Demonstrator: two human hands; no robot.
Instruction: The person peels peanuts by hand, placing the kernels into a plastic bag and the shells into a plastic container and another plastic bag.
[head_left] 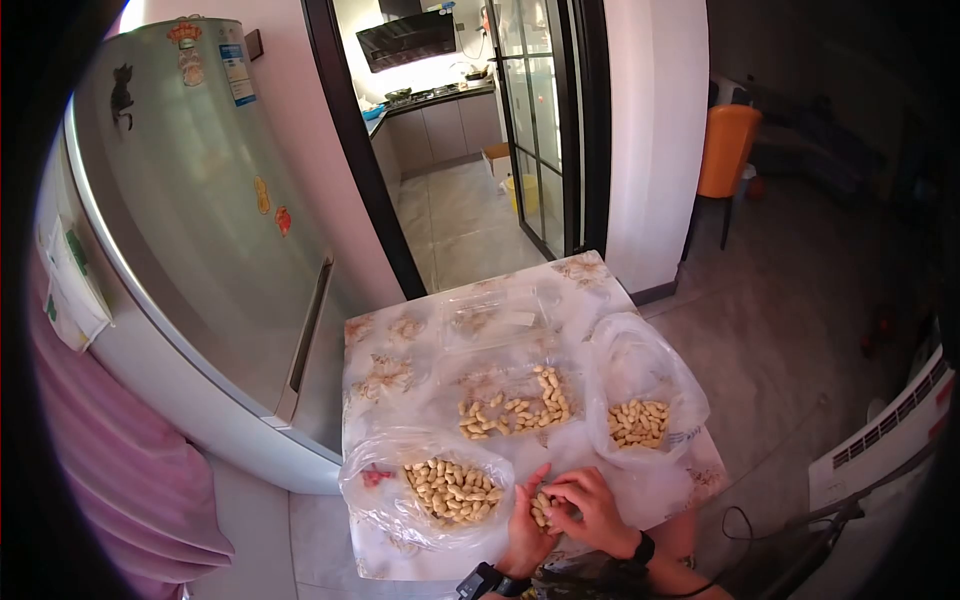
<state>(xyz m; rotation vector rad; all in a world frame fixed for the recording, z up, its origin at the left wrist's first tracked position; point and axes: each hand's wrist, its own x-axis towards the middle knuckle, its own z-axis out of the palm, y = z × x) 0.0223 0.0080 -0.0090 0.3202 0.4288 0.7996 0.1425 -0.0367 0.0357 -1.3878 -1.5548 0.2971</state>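
Left hand (pixel 522 528) cups peanuts (pixel 540 510); right hand (pixel 592 512) pinches one, apparently. Work is partway: near bag (pixel 375 482) full, side bag (pixel 632 358) part-filled.

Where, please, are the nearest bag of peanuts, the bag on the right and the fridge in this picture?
Nearest bag of peanuts (pixel 385 520): head view, bare plastic wall at its left.
Bag on the right (pixel 635 360): head view, upper plastic wall.
Fridge (pixel 190 230): head view, door front.

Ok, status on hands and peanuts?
Left hand, right hand: both closed on a few peanuts. Open bag beside left hand. Nothing blocking.
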